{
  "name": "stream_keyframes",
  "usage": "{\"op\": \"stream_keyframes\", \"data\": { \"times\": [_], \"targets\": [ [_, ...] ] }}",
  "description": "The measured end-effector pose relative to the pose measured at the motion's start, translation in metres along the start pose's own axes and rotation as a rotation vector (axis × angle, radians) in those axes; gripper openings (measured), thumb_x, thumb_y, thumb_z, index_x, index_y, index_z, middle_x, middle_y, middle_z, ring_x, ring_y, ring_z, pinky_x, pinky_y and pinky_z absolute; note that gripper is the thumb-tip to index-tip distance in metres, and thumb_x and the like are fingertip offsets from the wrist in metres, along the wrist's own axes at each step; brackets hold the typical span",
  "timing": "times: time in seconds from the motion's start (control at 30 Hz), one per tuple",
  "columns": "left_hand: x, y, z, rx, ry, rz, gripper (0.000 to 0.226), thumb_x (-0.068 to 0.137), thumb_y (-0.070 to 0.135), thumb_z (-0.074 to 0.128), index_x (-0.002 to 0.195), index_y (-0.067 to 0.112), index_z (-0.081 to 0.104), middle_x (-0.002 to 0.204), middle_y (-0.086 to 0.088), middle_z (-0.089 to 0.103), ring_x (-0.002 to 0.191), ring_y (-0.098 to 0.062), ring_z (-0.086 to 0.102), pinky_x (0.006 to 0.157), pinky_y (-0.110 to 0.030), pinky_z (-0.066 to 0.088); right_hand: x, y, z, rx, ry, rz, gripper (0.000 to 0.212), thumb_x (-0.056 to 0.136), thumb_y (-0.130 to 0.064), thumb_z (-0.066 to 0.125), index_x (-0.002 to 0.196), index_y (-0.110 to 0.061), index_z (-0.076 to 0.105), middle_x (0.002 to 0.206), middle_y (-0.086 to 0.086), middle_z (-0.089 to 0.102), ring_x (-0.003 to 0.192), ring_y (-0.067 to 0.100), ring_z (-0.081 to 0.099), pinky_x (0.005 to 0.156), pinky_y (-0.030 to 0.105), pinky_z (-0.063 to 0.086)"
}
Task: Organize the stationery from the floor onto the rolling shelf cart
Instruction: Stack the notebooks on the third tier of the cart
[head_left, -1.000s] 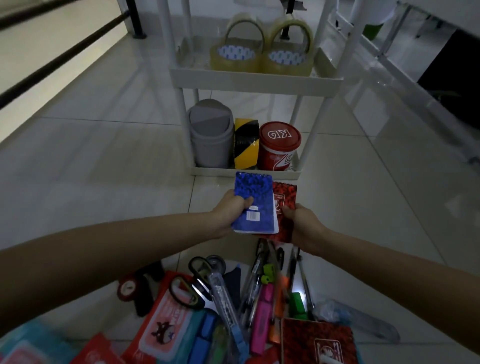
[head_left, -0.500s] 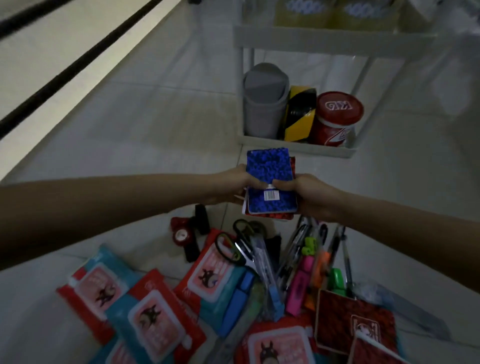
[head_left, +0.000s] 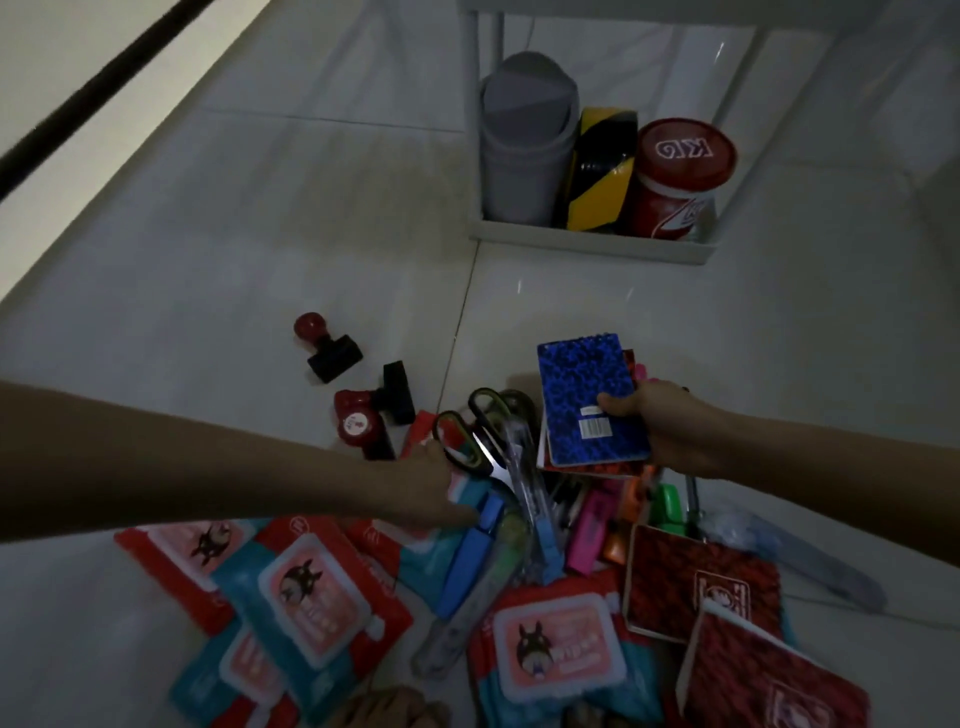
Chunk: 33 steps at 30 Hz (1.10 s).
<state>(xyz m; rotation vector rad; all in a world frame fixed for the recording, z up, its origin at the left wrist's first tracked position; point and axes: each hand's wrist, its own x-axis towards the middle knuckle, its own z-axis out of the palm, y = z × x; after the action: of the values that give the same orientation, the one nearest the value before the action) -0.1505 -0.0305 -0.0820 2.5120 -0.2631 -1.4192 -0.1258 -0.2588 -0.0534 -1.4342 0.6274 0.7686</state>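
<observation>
My right hand (head_left: 670, 431) holds a stack of small notebooks, a blue spiral one (head_left: 587, 400) on top and a red one under it, above the pile on the floor. My left hand (head_left: 434, 486) reaches down into the pile beside black-handled scissors (head_left: 475, 434) and a blue cutter (head_left: 470, 556); its fingers rest on the packs and hold nothing that I can see. The white cart's bottom shelf (head_left: 592, 244) lies ahead at the upper right. Pens and highlighters (head_left: 592, 530) lie under the notebooks.
On the cart's bottom shelf stand a grey bin (head_left: 524, 140), a yellow-black tape roll (head_left: 602, 171) and a red-lidded jar (head_left: 680, 176). Rubber stamps (head_left: 327, 348) lie on the tiles. Wipe packs (head_left: 306, 592) and red notebooks (head_left: 701, 587) lie nearest me.
My left hand has let go of the notebooks and dropped to the pile by the scissors. My right hand keeps the stack alone. The view has tilted down toward the floor.
</observation>
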Motion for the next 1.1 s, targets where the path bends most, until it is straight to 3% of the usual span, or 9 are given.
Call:
{"op": "stream_keyframes", "data": {
  "times": [0.1, 0.23, 0.33, 0.4, 0.5, 0.67, 0.87, 0.97, 1.1],
  "targets": [
    [0.008, 0.032, -0.007, -0.654, -0.035, -0.011, 0.062, 0.083, 0.051, 0.056, 0.125, 0.007, 0.048, 0.102, -0.010, 0.056, 0.085, -0.018, 0.058, 0.074, -0.036, 0.055, -0.005, 0.001, -0.013, 0.028, 0.093, -0.020, 0.016, 0.098, -0.008, 0.041, 0.111, -0.002, 0.048, 0.087, 0.007, 0.059, 0.073, 0.022, 0.058, 0.051, 0.029, 0.055],
    [0.017, 0.058, -0.030, -0.820, 0.011, 0.005, 0.044, 0.095, 0.037, 0.045, 0.128, 0.008, 0.045, 0.116, -0.014, 0.054, 0.097, -0.024, 0.056, 0.086, -0.032, 0.045, -0.016, -0.001, -0.032, 0.069, 0.145, -0.044, 0.021, 0.098, -0.009, 0.039, 0.117, -0.004, 0.047, 0.089, 0.005, 0.060, 0.072, 0.020, 0.057, 0.060, 0.032, 0.052],
    [0.019, 0.064, -0.030, -0.481, 0.132, 0.096, 0.025, 0.093, 0.030, 0.047, 0.093, 0.005, 0.053, 0.080, -0.009, 0.050, 0.072, -0.019, 0.050, 0.074, -0.033, 0.046, -0.023, -0.002, -0.046, 0.084, 0.202, -0.070, 0.030, 0.098, -0.008, 0.039, 0.127, 0.000, 0.045, 0.104, 0.010, 0.060, 0.076, 0.023, 0.058, 0.069, 0.036, 0.050],
    [0.018, 0.061, -0.017, 0.075, 0.386, 0.206, 0.052, 0.091, 0.038, 0.042, 0.123, -0.003, 0.046, 0.113, -0.018, 0.052, 0.105, -0.030, 0.052, 0.099, -0.043, 0.043, -0.028, -0.001, -0.057, 0.076, 0.241, -0.072, 0.032, 0.098, -0.008, 0.038, 0.128, 0.001, 0.044, 0.112, 0.013, 0.060, 0.087, 0.027, 0.058, 0.079, 0.040, 0.049],
    [0.011, 0.058, 0.007, 0.592, 0.812, 0.622, 0.077, 0.072, 0.046, 0.039, 0.131, -0.004, 0.038, 0.115, -0.023, 0.058, 0.108, -0.038, 0.055, 0.084, -0.047, 0.051, -0.035, 0.005, -0.074, 0.047, 0.248, -0.079, 0.023, 0.099, -0.007, 0.038, 0.120, -0.003, 0.047, 0.102, 0.007, 0.060, 0.081, 0.025, 0.058, 0.085, 0.041, 0.046],
    [0.013, 0.089, 0.035, 0.705, 0.600, 0.951, 0.062, 0.076, 0.050, 0.040, 0.118, 0.008, 0.056, 0.111, -0.011, 0.065, 0.102, -0.024, 0.064, 0.080, -0.031, 0.056, -0.050, 0.018, -0.102, -0.024, 0.215, -0.003, 0.019, 0.097, -0.007, 0.042, 0.114, -0.005, 0.049, 0.092, 0.005, 0.062, 0.080, 0.021, 0.060, 0.073, 0.036, 0.051],
    [0.037, 0.161, 0.043, 0.818, 0.324, 0.625, 0.081, 0.083, 0.054, 0.056, 0.137, -0.001, 0.031, 0.138, -0.019, 0.033, 0.129, -0.032, 0.028, 0.106, -0.043, 0.026, -0.070, 0.037, -0.116, -0.188, 0.165, 0.072, 0.011, 0.096, -0.008, 0.043, 0.102, -0.011, 0.051, 0.092, 0.003, 0.062, 0.082, 0.021, 0.061, 0.075, 0.037, 0.053],
    [0.045, 0.179, 0.044, 0.853, 0.234, 0.630, 0.073, 0.082, 0.044, 0.062, 0.135, 0.002, 0.033, 0.139, -0.017, 0.035, 0.130, -0.031, 0.029, 0.104, -0.044, 0.028, -0.075, 0.050, -0.121, -0.101, 0.168, 0.041, 0.014, 0.097, -0.007, 0.040, 0.107, -0.010, 0.049, 0.096, 0.005, 0.062, 0.086, 0.023, 0.061, 0.081, 0.040, 0.052],
    [0.043, 0.183, 0.042, 0.737, 0.152, 0.654, 0.062, 0.083, 0.036, 0.064, 0.129, 0.003, 0.039, 0.129, -0.017, 0.050, 0.119, -0.031, 0.046, 0.094, -0.037, 0.039, -0.080, 0.056, -0.127, 0.106, 0.252, -0.031, 0.018, 0.097, -0.005, 0.040, 0.113, -0.009, 0.047, 0.092, 0.003, 0.062, 0.079, 0.019, 0.061, 0.058, 0.028, 0.057]
  ]
}}
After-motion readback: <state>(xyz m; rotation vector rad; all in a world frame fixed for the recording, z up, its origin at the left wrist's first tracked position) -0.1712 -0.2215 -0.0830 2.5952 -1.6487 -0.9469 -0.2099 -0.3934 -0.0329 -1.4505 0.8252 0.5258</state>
